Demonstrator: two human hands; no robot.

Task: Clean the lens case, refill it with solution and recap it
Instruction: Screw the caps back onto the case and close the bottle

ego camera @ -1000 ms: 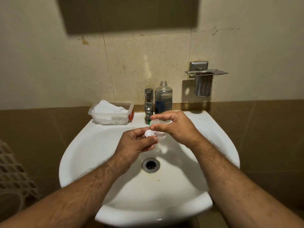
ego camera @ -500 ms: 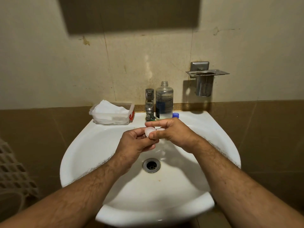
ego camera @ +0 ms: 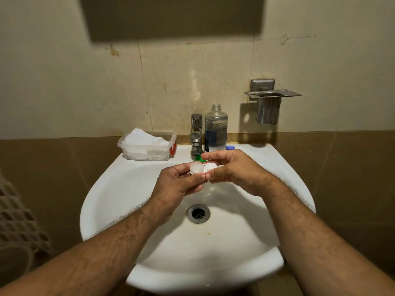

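Both wells of the translucent white lens case (ego camera: 203, 168) now show, uncapped, above the glossy sink (ego camera: 128, 210). Left hand (ego camera: 177, 186) and right hand (ego camera: 233, 169) pinch its ends.

Small green cap (ego camera: 200, 158), just behind the left hand's (ego camera: 180, 184) grip, mostly hidden by fingers. Small blue cap (ego camera: 230, 147), behind the right hand's (ego camera: 233, 170) grip, partly covered. Label print on the clear plastic bottle (ego camera: 215, 130): too small to read.
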